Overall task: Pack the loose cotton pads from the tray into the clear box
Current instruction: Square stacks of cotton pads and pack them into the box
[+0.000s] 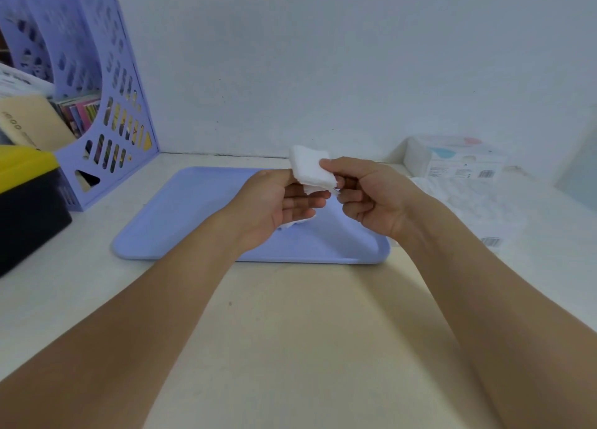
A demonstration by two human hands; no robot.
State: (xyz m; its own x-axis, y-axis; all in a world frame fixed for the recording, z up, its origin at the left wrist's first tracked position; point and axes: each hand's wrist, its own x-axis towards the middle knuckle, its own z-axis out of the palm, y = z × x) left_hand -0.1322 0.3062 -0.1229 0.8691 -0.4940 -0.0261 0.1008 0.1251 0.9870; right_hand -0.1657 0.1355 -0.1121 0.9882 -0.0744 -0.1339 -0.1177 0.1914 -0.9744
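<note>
— Fingers first: how are they set?

— On the right hand (365, 199), a small stack of white cotton pads (311, 170) is pinched between the thumb and the curled fingers (347, 183). The left hand (274, 205) is turned palm up beside it, its fingers (303, 201) nearly straight and laid under the stack's lower edge, with the thumb hidden behind the pads. Both hands are held above the tray.

— And where is the rest of the task's material found?

— 1 more scrap of white (295, 223) is glimpsed below the left hand, on the lilac tray (181, 215); whether it is a single pad cannot be told. To the right of the tray, a clear box (468, 199) already filled with white pads is seen lying on the table, a barcode label at its near corner. It is blurred, so its lid cannot be made out.

— What is shown of the surface and the room?

— A pale cream table (290, 331) is pushed against a plain white wall (323, 57). At the far left, a lilac perforated file rack (106, 112) with 3 dividers is stood against the wall, with books and papers kept inside. Just in front of it, a dark bin with a yellow lid (29, 202) is placed. At the far right, a white printed carton (455, 160) is set by the wall, behind the clear box.
</note>
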